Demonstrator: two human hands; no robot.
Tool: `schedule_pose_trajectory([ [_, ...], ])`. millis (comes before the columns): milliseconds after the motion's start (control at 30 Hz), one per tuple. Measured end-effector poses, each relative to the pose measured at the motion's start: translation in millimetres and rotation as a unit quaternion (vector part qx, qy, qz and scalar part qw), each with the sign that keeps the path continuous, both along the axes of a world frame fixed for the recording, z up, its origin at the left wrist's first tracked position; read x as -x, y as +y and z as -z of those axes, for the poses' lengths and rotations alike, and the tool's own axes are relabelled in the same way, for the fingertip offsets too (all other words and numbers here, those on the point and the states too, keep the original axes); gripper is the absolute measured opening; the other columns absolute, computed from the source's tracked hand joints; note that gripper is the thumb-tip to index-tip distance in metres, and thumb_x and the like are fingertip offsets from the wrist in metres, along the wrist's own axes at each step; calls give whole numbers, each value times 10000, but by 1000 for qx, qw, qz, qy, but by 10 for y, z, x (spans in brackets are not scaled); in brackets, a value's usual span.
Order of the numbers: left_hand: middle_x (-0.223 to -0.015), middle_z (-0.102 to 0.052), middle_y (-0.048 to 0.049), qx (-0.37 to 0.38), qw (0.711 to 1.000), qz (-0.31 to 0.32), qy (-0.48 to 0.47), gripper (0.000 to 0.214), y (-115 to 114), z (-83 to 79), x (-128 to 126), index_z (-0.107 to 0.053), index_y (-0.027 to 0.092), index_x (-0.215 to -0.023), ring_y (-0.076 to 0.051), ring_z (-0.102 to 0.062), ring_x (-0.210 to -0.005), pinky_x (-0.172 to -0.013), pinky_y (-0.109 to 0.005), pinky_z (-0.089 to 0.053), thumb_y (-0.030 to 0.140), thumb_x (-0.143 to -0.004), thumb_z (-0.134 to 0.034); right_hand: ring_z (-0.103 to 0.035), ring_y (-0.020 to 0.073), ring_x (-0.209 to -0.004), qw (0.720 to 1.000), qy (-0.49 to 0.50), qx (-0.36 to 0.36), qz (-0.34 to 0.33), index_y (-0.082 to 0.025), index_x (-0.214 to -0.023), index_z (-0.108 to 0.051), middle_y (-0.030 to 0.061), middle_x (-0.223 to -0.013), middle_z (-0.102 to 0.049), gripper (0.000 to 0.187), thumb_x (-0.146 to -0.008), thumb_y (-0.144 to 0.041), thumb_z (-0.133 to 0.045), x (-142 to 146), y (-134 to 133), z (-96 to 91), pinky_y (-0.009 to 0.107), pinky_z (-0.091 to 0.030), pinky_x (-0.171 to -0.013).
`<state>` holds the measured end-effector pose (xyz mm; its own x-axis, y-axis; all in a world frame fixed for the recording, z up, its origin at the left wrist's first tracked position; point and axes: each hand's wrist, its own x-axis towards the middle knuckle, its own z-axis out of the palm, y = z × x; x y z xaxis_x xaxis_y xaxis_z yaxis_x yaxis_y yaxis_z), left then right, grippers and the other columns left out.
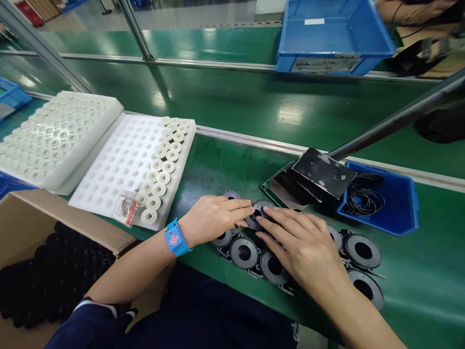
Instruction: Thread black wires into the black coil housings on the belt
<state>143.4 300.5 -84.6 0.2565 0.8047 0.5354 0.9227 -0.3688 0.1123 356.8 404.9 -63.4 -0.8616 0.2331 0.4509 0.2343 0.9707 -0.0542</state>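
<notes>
Sleeve: dark blue, nearest the lens, on the left forearm, well short of the disc
Box: cardboard, left of and nearer than the disc, holds dark parts too dim to name
Left hand: flat on the mat, fingers straight, fingertips pressed on the disc's left edge; not closed round it
Wrist strap: blue, on the left wrist, just left of the disc
Right hand: spread, palm down, fingertips on the disc's right edge; loose touch, no clasp
Disc: black ring with a centre hole, pinched lightly between both sets of fingertips, on the green mat
Disc heading: lies flat, hole facing up; round, so no long axis shows, its short axis stands upright
Other discs: rows just nearer than the held disc and to its right, some under the right palm
Foam tray: white, left of and beyond the disc, white rings along its right side
Small bin: blue, right of the disc, thin black rings inside
Black plates: stacked just beyond the disc
Risk, slip: fingertip hold alone may let the disc skid or tilt
Risk, knock: right palm hangs over neighbours and could shove them out of row
</notes>
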Motion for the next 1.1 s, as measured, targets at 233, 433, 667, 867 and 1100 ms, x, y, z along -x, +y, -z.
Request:
schedule_pose_trajectory([
  [233,-1292,-610,62,20,999,12,31,303,6,-28,18,-659,201,-1242,-92,-594,-753,-675,-267,-505,320,-996,-529,-590,206,-1119,999,-16,26,-37,-182,-1170,-697,28,-1269,-606,238,-984,-222,-555,-6,-24,28,365,-420,-912],
  [433,-1160,-671,26,-27,999,-11,32,259,-23,-30,-2,-717,146,-1032,-108,-555,-707,-629,-285,-483,351,-969,-571,-596,218,-1136,1000,-8,1,4,-136,-1174,-661,33,-1232,-629,267,-966,-292,-600,-3,-19,5,382,-428,-930],
  [667,-1214,-654,-5,-21,999,-21,19,387,-11,7,-4,-691,134,-1149,-111,-653,-856,-722,-266,-524,431,-995,-498,-579,251,-1162,998,-19,-44,47,-86,-1173,-657,66,-1222,-633,330,-979,-341,-578,-10,-37,-3,418,-401,-936],
  [867,-1138,-680,29,-28,999,17,0,243,-29,5,-21,-726,157,-1061,-117,-597,-740,-643,-275,-499,336,-942,-612,-630,223,-1069,998,7,-37,43,-115,-1098,-679,29,-1136,-667,227,-957,-284,-620,-49,-62,-17,412,-402,-918],
  [1100,-1028,-701,11,-49,998,35,13,147,-61,-59,-62,-738,135,-952,-129,-573,-700,-572,-287,-444,210,-928,-614,-647,190,-984,999,36,-16,17,-147,-1026,-682,-18,-1033,-689,118,-916,-182,-658,-65,-98,-1,387,-384,-870],
])
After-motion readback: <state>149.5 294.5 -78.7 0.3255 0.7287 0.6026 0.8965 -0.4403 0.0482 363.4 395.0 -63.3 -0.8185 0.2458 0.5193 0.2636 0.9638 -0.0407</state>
